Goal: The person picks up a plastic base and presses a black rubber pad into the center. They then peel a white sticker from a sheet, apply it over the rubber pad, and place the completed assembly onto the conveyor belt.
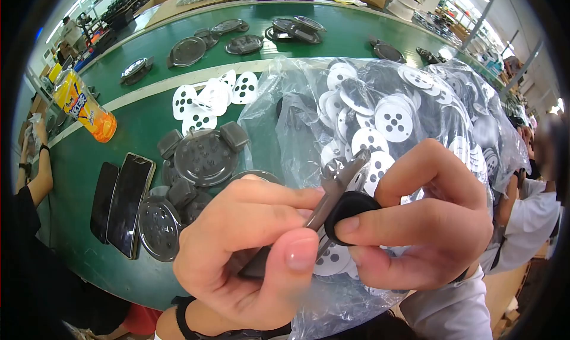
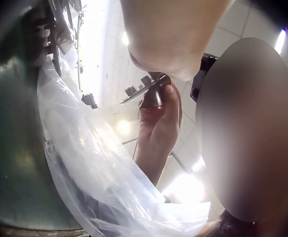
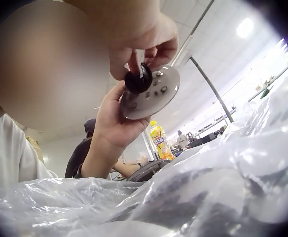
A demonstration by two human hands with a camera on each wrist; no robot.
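Note:
My left hand (image 1: 243, 245) grips a smoky grey plastic disc part (image 3: 160, 101), seen nearly edge-on in the head view. Its face carries several small raised studs in the right wrist view. Between thumb and fingers, my right hand (image 1: 430, 221) pinches a small round black piece (image 1: 351, 209), close against the disc's face. The left wrist view shows the disc from the side, with blocks standing up from it. Below both hands lies a clear plastic bag (image 1: 267, 102) with many white perforated discs (image 1: 393, 119) in it.
Similar grey parts (image 1: 205, 156) are piled left of the bag, beside two phones (image 1: 130, 203). Loose white discs (image 1: 214, 97) and an orange drink bottle (image 1: 86, 108) stand farther back. More grey parts (image 1: 243, 43) lie on the green surface beyond. People sit on both sides.

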